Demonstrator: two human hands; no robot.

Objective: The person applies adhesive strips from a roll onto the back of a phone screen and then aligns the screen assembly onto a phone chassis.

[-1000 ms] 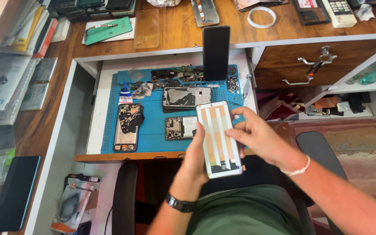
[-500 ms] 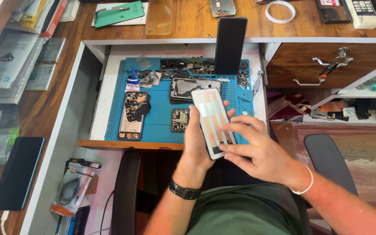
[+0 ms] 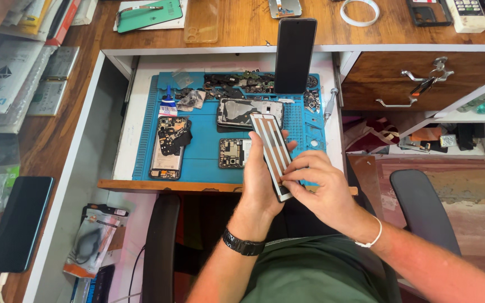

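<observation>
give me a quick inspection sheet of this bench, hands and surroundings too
surface: blue work mat on a pulled-out white tray, under a wooden desk.
job's things: white panel with tan strips, held above the tray edge.
clutter: opened phone, metal phone frame, small circuit board, loose parts at the mat's back, dark phone standing upright, glue tube.
hands: left hand grips the panel from behind; right hand fingertips press on its lower end.
cables: white cable at lower left.
surroundings: roll of tape, green phone back, open drawer, black chair, dark tablet.
</observation>
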